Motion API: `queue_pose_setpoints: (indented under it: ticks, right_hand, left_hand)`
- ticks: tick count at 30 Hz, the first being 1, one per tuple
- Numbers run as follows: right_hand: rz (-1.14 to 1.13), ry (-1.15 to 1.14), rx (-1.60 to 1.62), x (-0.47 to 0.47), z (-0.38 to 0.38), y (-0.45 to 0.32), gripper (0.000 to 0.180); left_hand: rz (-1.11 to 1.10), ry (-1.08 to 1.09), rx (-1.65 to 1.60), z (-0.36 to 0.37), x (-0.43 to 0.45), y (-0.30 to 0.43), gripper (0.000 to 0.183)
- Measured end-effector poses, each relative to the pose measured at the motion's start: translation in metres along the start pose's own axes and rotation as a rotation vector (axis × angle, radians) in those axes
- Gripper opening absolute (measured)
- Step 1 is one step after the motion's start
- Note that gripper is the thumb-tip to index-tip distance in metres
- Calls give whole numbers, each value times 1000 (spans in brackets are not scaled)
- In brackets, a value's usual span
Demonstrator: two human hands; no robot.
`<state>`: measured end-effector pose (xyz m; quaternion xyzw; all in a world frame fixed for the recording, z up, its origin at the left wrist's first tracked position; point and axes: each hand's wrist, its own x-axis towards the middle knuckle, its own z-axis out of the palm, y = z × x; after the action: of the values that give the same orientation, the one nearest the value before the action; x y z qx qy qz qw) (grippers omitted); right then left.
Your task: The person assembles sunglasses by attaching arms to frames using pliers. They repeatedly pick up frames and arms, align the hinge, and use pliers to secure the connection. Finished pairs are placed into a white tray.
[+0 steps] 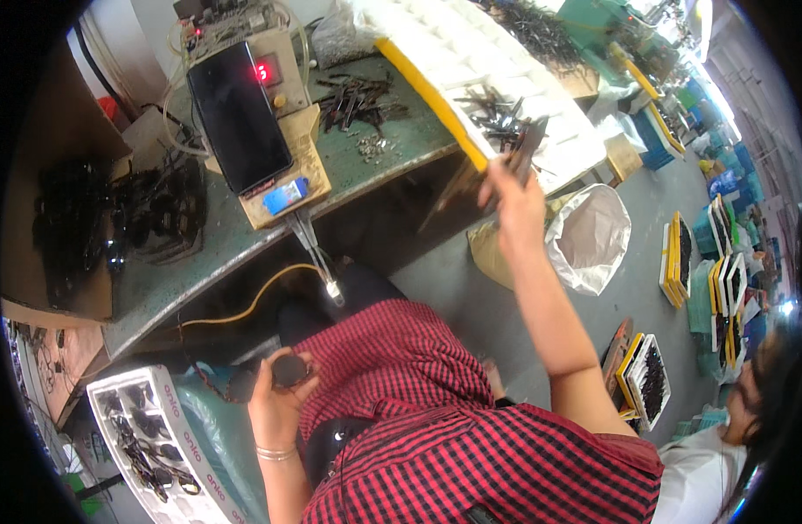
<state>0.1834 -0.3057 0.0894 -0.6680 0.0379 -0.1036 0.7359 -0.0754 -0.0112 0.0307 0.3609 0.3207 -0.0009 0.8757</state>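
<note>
My left hand (276, 399) holds a pair of dark-lensed sunglasses (291, 371) low in front of my lap. A thin brown temple stretches from its far side, up and to the left. My right hand (519, 209) reaches out to the near edge of a white compartment tray (434, 39), gripping dark eyeglass temples (534, 141) that are blurred. Below that hand, more dark temples (499, 118) lie in the tray. On the green bench (401, 141) rest a loose heap of dark temples (355, 101) and small metal parts (373, 147).
A black phone (240, 118) leans on a machine with a red display (263, 71). At left, a cardboard box (54, 301) holds dark frames. A white box of sunglasses (162, 419) sits lower left. An open sack (588, 239) stands right; a person (709, 458) is lower right.
</note>
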Motion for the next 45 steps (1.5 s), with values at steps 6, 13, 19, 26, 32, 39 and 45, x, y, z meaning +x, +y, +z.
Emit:
queue_pose_setpoints:
  ticks: [6,13,19,26,32,39,45]
  right_hand:
    - [83,72,-70,153,-41,-5,11]
    - [372,145,258,156,-29,26,17]
    - [250,-168,30,111,66,38,19]
    - [473,-265,196,157,154,51,40]
    - [304,-679,11,28,111,22,42]
    - [-610,-906,-625,-131,38,-13,51]
    - [-775,-858,-784,-135,37,-23,50]
  left_hand:
    - [92,-48,-31,8,1,9,42]
    - [94,-67,-34,15,-2,4,41]
    - [94,-71,15,21,-8,13,42]
    - [99,-156,-38,44,-4,20,43]
    - [379,11,21,15,-33,24,43]
    - [413,-12,353,66,-29,45,42]
    - [432,-106,406,79,-26,44,36]
